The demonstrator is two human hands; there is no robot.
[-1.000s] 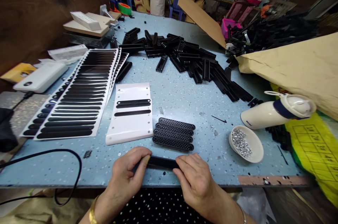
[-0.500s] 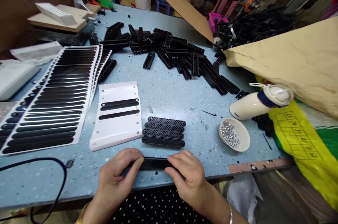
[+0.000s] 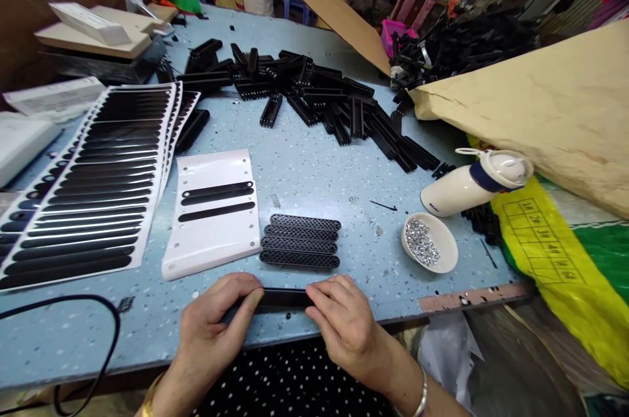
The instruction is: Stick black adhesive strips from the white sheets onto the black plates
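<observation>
A black plastic strip (image 3: 282,299) is pinched at its ends by the left hand (image 3: 213,325) and right hand (image 3: 344,322), just before four mesh strips (image 3: 301,241) on the table (image 3: 319,174).

On the bench (image 3: 319,174), the strip (image 3: 282,299) lies at the near edge between the left hand (image 3: 211,325) and right hand (image 3: 344,322). Just beyond it, at 12 o'clock, four grilles (image 3: 299,241) lie side by side. The card (image 3: 213,210) sits at 11 o'clock, the sheets (image 3: 98,174) farther at 10. The bowl (image 3: 430,244) lies at 2 o'clock, the bottle (image 3: 472,182) just behind it. The pile (image 3: 314,99) spreads far at 12.
</observation>
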